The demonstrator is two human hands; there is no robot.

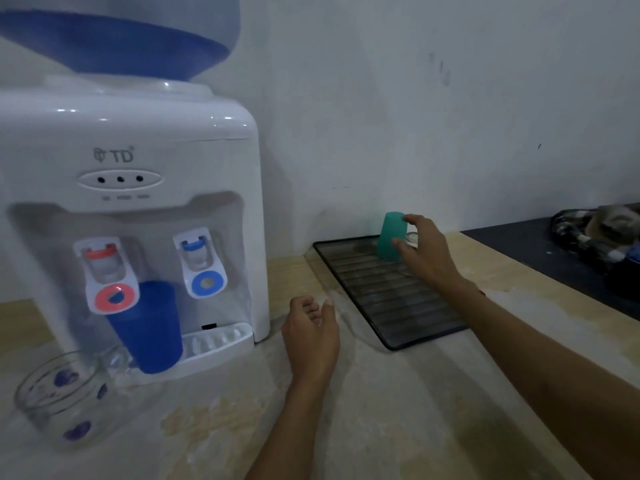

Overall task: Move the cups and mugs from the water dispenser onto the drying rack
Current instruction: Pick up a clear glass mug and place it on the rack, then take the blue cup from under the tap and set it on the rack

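Observation:
A white water dispenser (138, 161) stands at the left. A blue cup (149, 327) sits upside down on its drip tray (221, 341), under the red tap. In front of it on the counter is a clear glass mug with purple spots (59, 393). The black mesh drying rack (388, 292) lies to the right, with a teal cup (389, 233) upside down at its far corner. My right hand (426, 254) is beside the teal cup, fingers curled around a clear glass (411, 237) that is mostly hidden. My left hand (311, 330) hovers over the counter, loosely curled and holding nothing.
A wall runs close behind the dispenser and rack. A dark mat (540, 251) lies at the far right of the counter, with a dark bundle of items (595, 230) on it. The beige counter (381, 410) stretches towards me.

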